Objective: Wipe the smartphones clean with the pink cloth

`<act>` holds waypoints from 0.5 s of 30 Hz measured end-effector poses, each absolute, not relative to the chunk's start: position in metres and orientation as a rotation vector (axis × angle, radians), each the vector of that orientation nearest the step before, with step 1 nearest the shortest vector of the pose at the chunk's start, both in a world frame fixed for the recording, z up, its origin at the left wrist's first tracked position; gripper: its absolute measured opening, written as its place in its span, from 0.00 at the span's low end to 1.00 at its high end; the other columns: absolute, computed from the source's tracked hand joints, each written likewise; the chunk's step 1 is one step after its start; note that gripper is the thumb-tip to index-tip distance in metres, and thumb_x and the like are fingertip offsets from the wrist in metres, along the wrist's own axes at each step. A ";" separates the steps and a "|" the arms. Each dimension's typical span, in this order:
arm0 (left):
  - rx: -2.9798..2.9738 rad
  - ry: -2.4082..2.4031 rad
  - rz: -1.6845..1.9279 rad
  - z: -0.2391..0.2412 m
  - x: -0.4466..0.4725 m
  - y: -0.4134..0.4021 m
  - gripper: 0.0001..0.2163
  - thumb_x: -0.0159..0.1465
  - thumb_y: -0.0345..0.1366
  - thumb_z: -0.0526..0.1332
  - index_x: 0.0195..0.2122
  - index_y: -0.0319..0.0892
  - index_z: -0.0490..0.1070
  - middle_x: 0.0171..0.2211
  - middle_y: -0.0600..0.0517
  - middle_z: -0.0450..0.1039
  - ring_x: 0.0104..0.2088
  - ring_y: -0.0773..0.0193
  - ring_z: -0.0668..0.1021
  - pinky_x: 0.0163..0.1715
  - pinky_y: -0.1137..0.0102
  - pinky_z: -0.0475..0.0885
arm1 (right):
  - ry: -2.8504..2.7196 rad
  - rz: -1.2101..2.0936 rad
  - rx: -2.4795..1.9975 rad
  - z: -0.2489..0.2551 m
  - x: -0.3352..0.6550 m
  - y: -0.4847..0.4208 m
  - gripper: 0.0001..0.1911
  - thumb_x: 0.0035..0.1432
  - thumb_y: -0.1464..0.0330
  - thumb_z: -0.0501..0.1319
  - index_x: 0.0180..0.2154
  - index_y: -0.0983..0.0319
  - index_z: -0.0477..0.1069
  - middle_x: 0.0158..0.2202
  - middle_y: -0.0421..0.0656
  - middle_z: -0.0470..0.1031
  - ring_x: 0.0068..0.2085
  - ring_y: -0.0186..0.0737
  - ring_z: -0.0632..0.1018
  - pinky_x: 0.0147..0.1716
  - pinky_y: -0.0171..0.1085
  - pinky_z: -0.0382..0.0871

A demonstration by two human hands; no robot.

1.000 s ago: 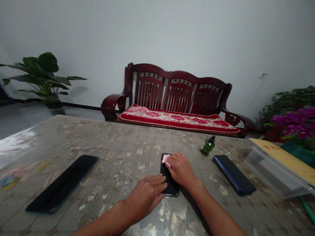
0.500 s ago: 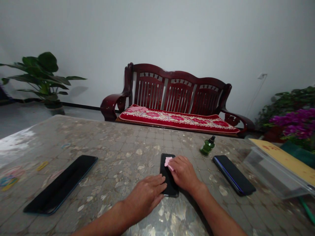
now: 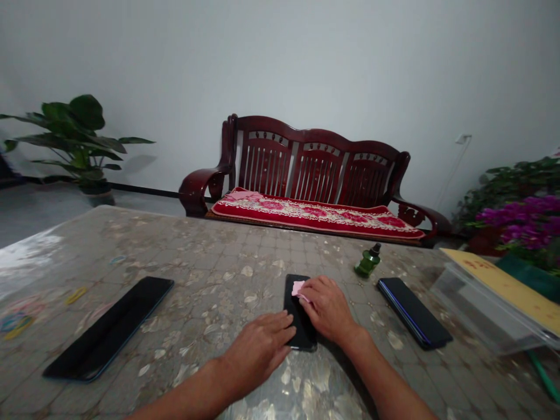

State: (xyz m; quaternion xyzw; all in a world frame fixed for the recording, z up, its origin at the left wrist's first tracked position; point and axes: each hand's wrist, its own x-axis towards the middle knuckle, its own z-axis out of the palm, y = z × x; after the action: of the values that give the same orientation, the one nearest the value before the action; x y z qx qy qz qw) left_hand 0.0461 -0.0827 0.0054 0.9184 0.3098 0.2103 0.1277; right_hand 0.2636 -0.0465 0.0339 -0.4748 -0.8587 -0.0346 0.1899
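Note:
A black smartphone (image 3: 301, 326) lies flat on the patterned tablecloth (image 3: 219, 280), straight in front of me. Against its left edge rest the outstretched fingers of my left hand (image 3: 262, 341). My right hand (image 3: 329, 309) pinches a small pink cloth (image 3: 298, 287) and presses it to the upper part of the screen. Part of the cloth is hidden under the fingers. To the left lies a larger black tablet-like device (image 3: 111, 329) with a dark glossy screen. On the right is another dark phone (image 3: 415, 312) with a bluish edge.
Behind the right phone stands a green spray bottle (image 3: 367, 261). A clear plastic box (image 3: 476, 315) with a yellow sheet (image 3: 507, 286) on top sits at the right, near purple flowers (image 3: 525, 224). Coloured bands (image 3: 20, 321) lie far left. A wooden bench (image 3: 315, 169) stands beyond the table.

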 end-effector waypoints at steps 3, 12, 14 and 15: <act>2.669 0.910 0.631 0.005 0.046 -0.083 0.13 0.66 0.30 0.60 0.50 0.43 0.75 0.55 0.45 0.75 0.56 0.55 0.77 0.59 0.61 0.70 | -2.429 -0.099 -1.367 0.037 0.264 -0.048 0.06 0.64 0.68 0.61 0.40 0.55 0.77 0.38 0.42 0.76 0.41 0.43 0.70 0.41 0.40 0.59; 2.676 0.903 0.634 0.007 0.046 -0.083 0.12 0.66 0.30 0.60 0.50 0.43 0.75 0.54 0.45 0.76 0.55 0.55 0.77 0.58 0.60 0.70 | -2.442 0.091 -1.358 0.041 0.271 -0.037 0.07 0.65 0.68 0.61 0.36 0.57 0.78 0.33 0.39 0.79 0.38 0.39 0.73 0.41 0.37 0.59; 2.676 0.906 0.630 0.007 0.046 -0.083 0.13 0.65 0.30 0.61 0.50 0.43 0.75 0.55 0.45 0.76 0.55 0.55 0.77 0.58 0.60 0.70 | -2.440 0.153 -1.388 0.045 0.269 -0.033 0.09 0.66 0.67 0.60 0.35 0.56 0.79 0.33 0.38 0.80 0.38 0.38 0.74 0.40 0.37 0.60; 2.671 0.907 0.631 0.006 0.046 -0.083 0.13 0.65 0.29 0.60 0.50 0.43 0.75 0.55 0.45 0.76 0.56 0.55 0.77 0.58 0.61 0.70 | -2.434 0.180 -1.404 0.046 0.268 -0.030 0.10 0.67 0.67 0.60 0.34 0.56 0.79 0.33 0.38 0.79 0.37 0.38 0.74 0.40 0.36 0.60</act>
State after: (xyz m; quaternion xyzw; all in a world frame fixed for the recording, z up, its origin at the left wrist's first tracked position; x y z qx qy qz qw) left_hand 0.0460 -0.0828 0.0061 0.9167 0.3114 0.2167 0.1252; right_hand 0.2678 -0.0301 0.0461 -0.4920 -0.8530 0.0631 0.1623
